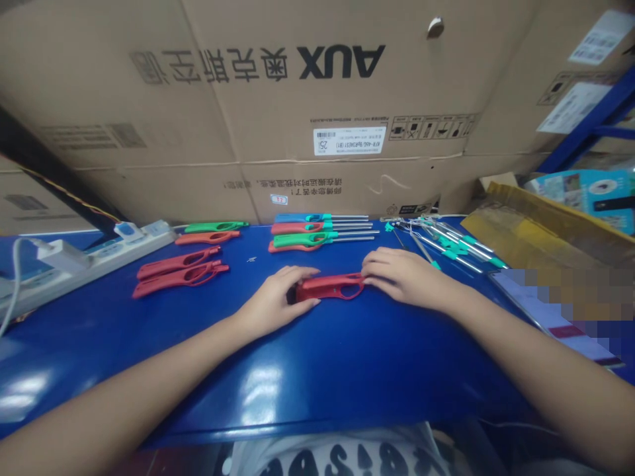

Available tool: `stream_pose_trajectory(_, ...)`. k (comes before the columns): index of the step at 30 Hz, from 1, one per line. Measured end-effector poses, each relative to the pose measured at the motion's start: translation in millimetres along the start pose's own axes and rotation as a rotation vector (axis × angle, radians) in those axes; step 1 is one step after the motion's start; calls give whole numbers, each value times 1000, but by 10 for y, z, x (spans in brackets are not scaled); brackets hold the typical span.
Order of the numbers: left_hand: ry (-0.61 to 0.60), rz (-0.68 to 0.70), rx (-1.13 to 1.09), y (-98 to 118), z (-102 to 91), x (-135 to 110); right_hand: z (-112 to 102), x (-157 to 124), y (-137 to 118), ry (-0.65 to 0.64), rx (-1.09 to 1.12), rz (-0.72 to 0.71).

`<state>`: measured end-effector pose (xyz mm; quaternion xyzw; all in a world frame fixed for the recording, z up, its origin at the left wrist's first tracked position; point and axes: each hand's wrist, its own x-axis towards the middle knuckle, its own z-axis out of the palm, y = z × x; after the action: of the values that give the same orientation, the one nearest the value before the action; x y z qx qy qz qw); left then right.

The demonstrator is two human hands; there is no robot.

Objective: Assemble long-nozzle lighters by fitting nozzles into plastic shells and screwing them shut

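Note:
A red lighter handle (pixel 330 287) with a trigger loop lies level between my two hands over the blue table. My left hand (pixel 278 294) grips its broad left end between thumb and fingers. At the narrow right end, beside the loop, the fingers of my right hand (pixel 401 274) are closed on it. Just behind are lighters with long metal tubes, among them a green lighter (pixel 300 239) and a blue lighter (pixel 292 218). Metal tubes with teal ends (pixel 454 244) lie in a loose heap beyond my right hand.
To the left lie red handles (pixel 176 270), an orange handle (pixel 208 237) and a green handle (pixel 215 227). A white power strip (pixel 104 258) with plugs runs along the left side. A large cardboard sheet (pixel 238 125) stands behind the blue table (pixel 307 370); a yellow-taped box (pixel 546 231) is at right.

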<state>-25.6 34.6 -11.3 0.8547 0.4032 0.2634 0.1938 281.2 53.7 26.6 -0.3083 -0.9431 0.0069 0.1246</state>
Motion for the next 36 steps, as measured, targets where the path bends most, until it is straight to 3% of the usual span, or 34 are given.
stream_pose_trajectory(4, 21, -21, 6, 21, -8, 1, -46, -25, 48, 242, 73, 117)
stream_pose_trajectory(6, 36, -7, 31, 36, -18, 11, -82, -40, 29, 281, 170, 166)
stream_pose_trajectory(10, 27, 4, 24, 35, -24, 28, -105, -45, -87, -1, 332, 105)
stream_pose_trajectory(13, 25, -15, -32, 9, -10, 28, -38, -22, -175, -163, 256, 76)
stream_pose_trajectory(16, 55, -6, -39, 12, -12, 21, 35, 6, -218, -196, 163, 77)
stream_pose_trajectory(20, 92, 84, 38, 108, -66, 9, 22, 17, -192, -135, 81, 122)
stream_pose_trajectory(23, 13, 171, 81, 207, -106, -9, -65, -2, -91, 2, -47, 283)
stream_pose_trajectory(26, -76, 197, 136, 257, -114, -24, -163, -50, 97, 81, -210, 626)
stream_pose_trajectory(28, -104, 188, 162, 250, -107, -24, -208, -98, 257, 2, -311, 864)
stream_pose_trajectory(30, -113, 179, 151, 220, -103, -15, -225, -149, 415, -161, -326, 1052)
stream_pose_trajectory(33, -112, 179, 122, 163, -108, 5, -207, -202, 591, -268, -274, 1107)
stream_pose_trajectory(36, -119, 178, 142, 125, -126, 12, -187, -214, 660, -259, -254, 1096)
